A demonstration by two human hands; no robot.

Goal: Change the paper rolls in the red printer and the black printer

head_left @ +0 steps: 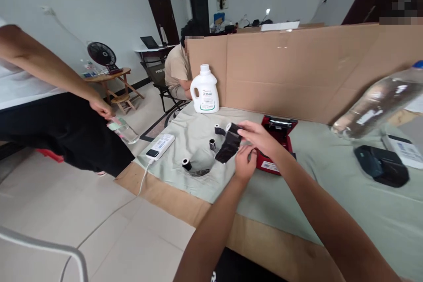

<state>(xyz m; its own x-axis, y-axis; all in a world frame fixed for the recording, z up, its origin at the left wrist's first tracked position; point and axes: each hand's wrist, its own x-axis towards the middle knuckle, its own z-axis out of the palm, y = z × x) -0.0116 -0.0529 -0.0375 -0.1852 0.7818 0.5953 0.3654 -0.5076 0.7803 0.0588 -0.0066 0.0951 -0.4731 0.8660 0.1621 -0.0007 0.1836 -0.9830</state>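
Observation:
My right hand (259, 137) has its fingers closed on the upper end of a black ribbon roll (228, 143) with a white core, a length of its shiny film hanging loose. Just below, my left hand (245, 163) is curled against the ribbon's lower right edge, its fingertips partly hidden. Behind my hands a red label printer (270, 166) stands with its lid raised; my right hand and forearm cover part of it. Left of the held roll are a small black roll (212, 144), another black roll (218, 129) and one with unwound film (187, 164).
A white power strip (161, 146) with a cable lies at the cloth's left edge. A white detergent jug (205, 92) stands before a cardboard partition (264, 70). To the right are a large plastic bottle (380, 99) and a black device (381, 165). A person holding a bottle stands left.

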